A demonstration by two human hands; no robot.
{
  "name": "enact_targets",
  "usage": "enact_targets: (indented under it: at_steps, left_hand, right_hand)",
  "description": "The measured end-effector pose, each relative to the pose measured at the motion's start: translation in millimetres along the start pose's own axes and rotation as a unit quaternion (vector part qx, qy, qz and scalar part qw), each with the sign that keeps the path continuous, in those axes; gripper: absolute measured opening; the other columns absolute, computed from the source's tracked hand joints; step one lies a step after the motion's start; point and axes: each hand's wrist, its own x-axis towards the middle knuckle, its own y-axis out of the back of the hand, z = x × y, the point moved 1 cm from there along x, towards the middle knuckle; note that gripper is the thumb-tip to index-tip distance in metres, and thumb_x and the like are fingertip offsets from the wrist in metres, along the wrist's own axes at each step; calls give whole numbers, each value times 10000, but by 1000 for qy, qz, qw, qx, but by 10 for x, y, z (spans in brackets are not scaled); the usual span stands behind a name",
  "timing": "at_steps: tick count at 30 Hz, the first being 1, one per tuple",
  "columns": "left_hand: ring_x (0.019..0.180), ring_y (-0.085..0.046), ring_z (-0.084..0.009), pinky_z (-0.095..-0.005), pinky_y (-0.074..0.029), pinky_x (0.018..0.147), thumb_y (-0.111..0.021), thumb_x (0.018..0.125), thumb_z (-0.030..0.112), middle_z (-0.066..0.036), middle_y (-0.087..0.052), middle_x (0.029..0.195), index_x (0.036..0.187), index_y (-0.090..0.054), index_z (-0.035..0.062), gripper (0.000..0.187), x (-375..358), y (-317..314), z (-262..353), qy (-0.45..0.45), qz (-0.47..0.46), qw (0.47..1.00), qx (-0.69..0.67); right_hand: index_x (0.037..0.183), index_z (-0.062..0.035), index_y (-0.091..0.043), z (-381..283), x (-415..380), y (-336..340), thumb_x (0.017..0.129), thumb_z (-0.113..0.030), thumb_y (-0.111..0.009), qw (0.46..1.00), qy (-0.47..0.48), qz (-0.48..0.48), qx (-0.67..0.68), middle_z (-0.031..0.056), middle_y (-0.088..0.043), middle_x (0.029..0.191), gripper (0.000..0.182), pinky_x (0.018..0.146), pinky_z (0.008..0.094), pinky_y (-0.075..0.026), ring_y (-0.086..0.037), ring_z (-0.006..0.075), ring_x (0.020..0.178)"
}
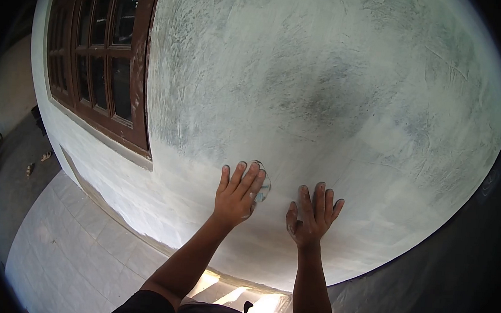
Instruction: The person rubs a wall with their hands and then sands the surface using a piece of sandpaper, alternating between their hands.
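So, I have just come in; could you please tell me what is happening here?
A person is working at a pale, patchy wall with both bare hands. The left hand lies over a thin, roundish piece against it; what this piece is, I cannot tell. The right hand is open beside it, fingers spread. Higher up, the wall shows darker, rougher patches.

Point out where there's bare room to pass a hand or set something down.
The wall is open above the left hand and right hand, right of the window. For setting down, the pale ground covering looks free between the wall's foot and the left sleeve. Tightest is the gap between the hands, where a rounded piece pokes from under the left hand.
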Motion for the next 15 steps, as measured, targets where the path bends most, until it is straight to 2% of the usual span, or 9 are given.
enact_targets:
  at_steps: [1,4,6,9,10,11,12,14,15]
  left_hand:
    - [1423,-306,-346,-552,-125,1167,-446,818,26,-167,-408,1488,1389,-485,31,573,136,104,-113,49,9,998,-30]
    - [1430,-259,-398,-563,-132,1152,-434,799,-72,-234,-330,1513,1425,-391,-39,628,628,398,-603,204,79,975,26]
    - [1433,-242,-409,-560,-128,1152,-432,841,-46,-244,-302,1523,1436,-367,-43,599,731,407,-694,221,121,968,11]
    - [1426,-247,-427,-557,-106,1156,-478,869,44,-257,-322,1508,1427,-397,-29,568,349,150,-217,161,62,985,-27]
    - [1427,-265,-401,-560,-98,1159,-466,883,102,-235,-361,1496,1407,-454,12,531,118,52,14,132,24,989,-59]
    - [1429,-280,-369,-562,-97,1162,-440,886,122,-204,-387,1491,1385,-501,56,507,-81,-66,183,74,0,997,-7]
    - [1429,-280,-369,-562,-97,1162,-440,886,122,-204,-387,1491,1385,-501,56,507,-91,-43,151,76,-1,997,-5]
    - [1429,-289,-348,-560,-102,1165,-440,875,100,-178,-389,1497,1373,-523,84,505,-17,21,9,12,7,1000,-9]
    - [1430,-286,-354,-559,-103,1164,-456,871,76,-192,-386,1495,1377,-516,81,509,60,69,-110,34,16,999,-20]
  right_hand:
    - [1196,-192,-686,6,-6,4,883,-324,-572,1000,1,-2,0,114,-521,1402,358,1179,511,-81,-317,268,1417]
    - [1186,-193,-692,-1,4,-21,882,-320,-572,1000,-5,1,3,115,-526,1397,350,1178,511,-87,-319,267,1416]
    - [1184,-108,-678,-9,23,-9,920,-319,-533,1000,17,12,0,174,-490,1419,367,1178,509,-91,-311,298,1421]
    - [1193,-109,-672,-19,22,-23,918,-317,-534,1000,15,19,-3,176,-491,1417,371,1177,511,-89,-310,297,1422]
    - [1193,-109,-672,-17,33,-27,918,-317,-534,1000,16,20,-1,176,-491,1417,371,1177,511,-89,-310,297,1422]
    - [1194,-109,-671,-14,33,-15,915,-317,-537,1000,15,16,-1,177,-493,1415,373,1177,511,-89,-310,297,1422]
    - [1196,-110,-670,-17,24,-3,912,-317,-541,1000,14,12,-1,178,-495,1413,374,1177,512,-89,-311,296,1421]
    - [1192,-109,-673,-19,19,0,909,-316,-545,1000,16,11,-1,177,-496,1412,373,1177,512,-90,-312,297,1421]
    - [1187,-109,-675,-12,18,2,906,-315,-549,1000,16,9,-1,177,-498,1410,371,1177,513,-90,-312,298,1420]
